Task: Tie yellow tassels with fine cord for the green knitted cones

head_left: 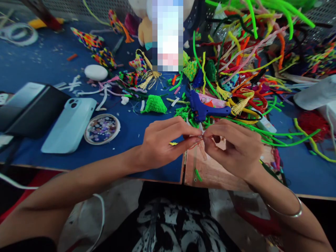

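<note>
My left hand (168, 141) and my right hand (233, 147) meet over the front of the table, fingertips pinched together. Between them runs a thin red-orange thread (193, 144), partly hidden by the fingers. Whether a small piece sits at the pinch point I cannot make out. Just beyond the hands lies a blue glue gun (207, 110), its nozzle pointing toward me. Bright green pipe cleaner snippets (183, 112) are scattered around it. A green fuzzy shape (155, 104) rests on the blue surface past my left hand.
A light blue phone (69, 124) and a round dish of beads (102, 128) are at the left, near a dark boxy object (33, 110). Long coloured pipe cleaners (252, 52) heap at the back right. A wooden board (210, 171) lies under my right hand.
</note>
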